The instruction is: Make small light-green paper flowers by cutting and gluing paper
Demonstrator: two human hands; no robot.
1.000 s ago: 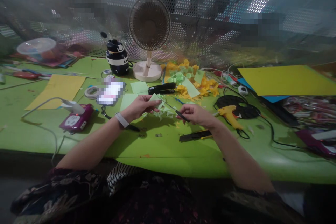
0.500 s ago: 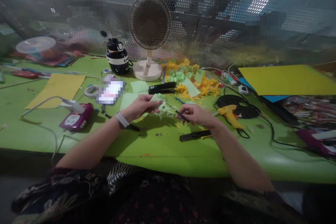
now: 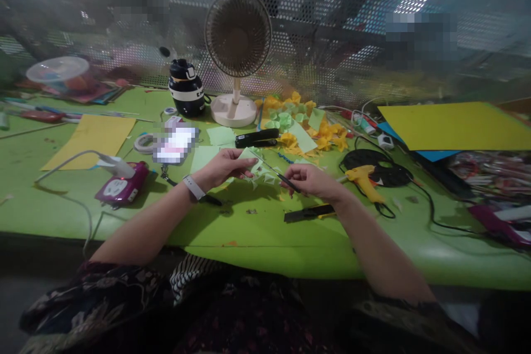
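My left hand (image 3: 232, 166), with a pale band at the wrist, pinches a small piece of light green paper (image 3: 250, 154) between thumb and fingers. In my right hand (image 3: 305, 180) is a pair of scissors (image 3: 286, 180), fingers closed round the dark handles. The thin blades point up and left, their tips at the paper's edge; whether they touch it I cannot tell. Beneath both hands lie light green paper scraps (image 3: 267, 178). A black stapler (image 3: 257, 138) rests just beyond my left hand. Below my right hand is a utility knife (image 3: 307, 213), black with yellow.
Orange and green paper pieces (image 3: 332, 135) are heaped behind the hands, near a fan (image 3: 233, 112) and a dark bottle (image 3: 186, 97). A yellow glue gun (image 3: 367, 185) lies right. At left are a phone (image 3: 176, 144), tape roll (image 3: 145, 144) and purple power strip (image 3: 124, 185).
The scissor blades look closer together than before, at the paper's edge. Both hands stay nearly in place, and the whole view has shifted very slightly.
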